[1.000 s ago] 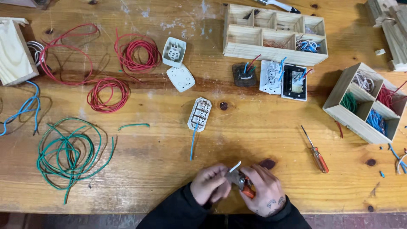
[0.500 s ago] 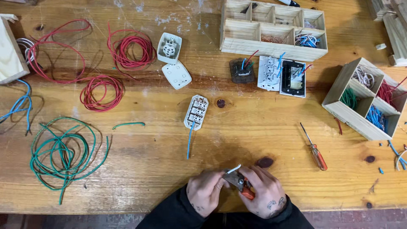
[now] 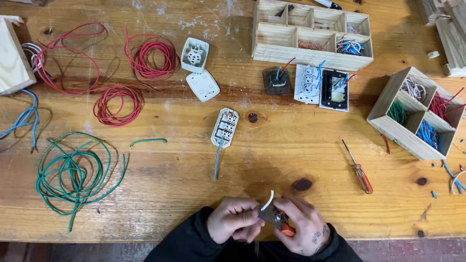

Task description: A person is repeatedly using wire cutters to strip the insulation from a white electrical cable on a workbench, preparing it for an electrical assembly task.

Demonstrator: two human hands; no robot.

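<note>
Near edge of the wooden table (image 3: 291,160), both hands close together. Left hand (image 3: 233,225): fingers curled shut, pinching the lower end of a short white wire (image 3: 267,200) that curves up between the hands. Right hand (image 3: 303,225): fingers closed around orange-handled pliers (image 3: 279,221), the metal head meeting the wire where the left fingers hold it.

Further up the table: white terminal strip (image 3: 224,127) with a blue wire (image 3: 217,157) trailing toward the hands. Orange-handled screwdriver (image 3: 358,169) lies to the right, well apart. Green wire coil (image 3: 73,174) far left; red wire coils (image 3: 119,104) beyond it. Compartmented wooden box (image 3: 310,34) at the far edge.
</note>
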